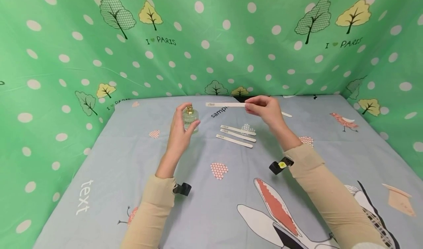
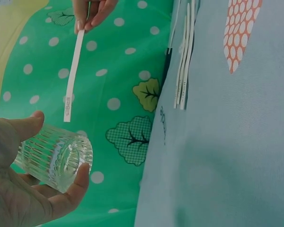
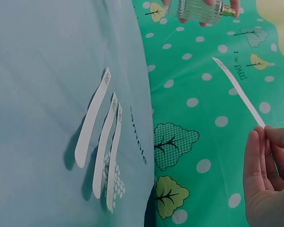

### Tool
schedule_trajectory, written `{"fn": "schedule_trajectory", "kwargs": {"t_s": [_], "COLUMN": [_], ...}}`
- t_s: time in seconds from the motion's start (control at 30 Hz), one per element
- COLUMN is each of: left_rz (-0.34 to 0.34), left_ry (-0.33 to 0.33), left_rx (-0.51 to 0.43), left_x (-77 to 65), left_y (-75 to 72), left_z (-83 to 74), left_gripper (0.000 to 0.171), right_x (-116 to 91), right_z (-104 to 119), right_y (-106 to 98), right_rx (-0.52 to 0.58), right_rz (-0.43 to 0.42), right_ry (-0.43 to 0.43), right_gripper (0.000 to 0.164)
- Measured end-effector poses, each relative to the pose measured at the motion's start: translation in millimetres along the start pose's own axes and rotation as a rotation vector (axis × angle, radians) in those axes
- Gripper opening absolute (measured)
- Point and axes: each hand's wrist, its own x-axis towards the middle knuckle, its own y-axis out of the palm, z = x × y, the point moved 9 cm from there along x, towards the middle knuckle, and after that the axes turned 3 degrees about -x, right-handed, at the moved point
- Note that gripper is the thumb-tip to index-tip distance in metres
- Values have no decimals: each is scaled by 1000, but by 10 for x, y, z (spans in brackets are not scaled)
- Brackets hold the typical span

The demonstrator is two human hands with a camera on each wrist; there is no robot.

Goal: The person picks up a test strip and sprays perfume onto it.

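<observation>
My left hand (image 1: 178, 131) grips a clear ribbed glass perfume bottle (image 1: 190, 121) with a gold neck, held upright above the table. Its index finger lies on top of the bottle's spray head, and the thumb is against the glass. Between thumb and fingers, my right hand (image 1: 267, 111) pinches one end of a white paper test strip (image 1: 228, 104). The strip's printed end points toward the bottle, with a gap between them. Three similar test strips (image 3: 90, 123) lie side by side on the table below.
A grey-blue patterned cloth (image 1: 109, 161) covers the table. Another white strip (image 1: 286, 114) shows partly behind the right hand. Green dotted fabric (image 1: 185, 72) hangs behind and at both sides. A dark patch (image 1: 242, 99) shows at the table's far edge.
</observation>
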Motion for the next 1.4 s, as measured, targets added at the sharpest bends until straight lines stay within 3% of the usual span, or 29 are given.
{"fn": "schedule_trajectory", "kwargs": {"t_s": [0.33,0.97,1.4], "left_rz": [8,7,9], "left_ry": [-9,-19,-40], "left_rx": [10,-7,23], "left_x": [-8,-18,-8], "left_y": [19,25,39], "left_z": [11,35,51], "left_gripper": [60,62,61], "right_x": [-11,-49,-94], "right_z": [16,32,80], "right_y": [73,168,285], "right_rx": [71,116,98], "right_rz": [34,63,90], "right_ry": [2,50,47], "right_gripper": [28,20,23]}}
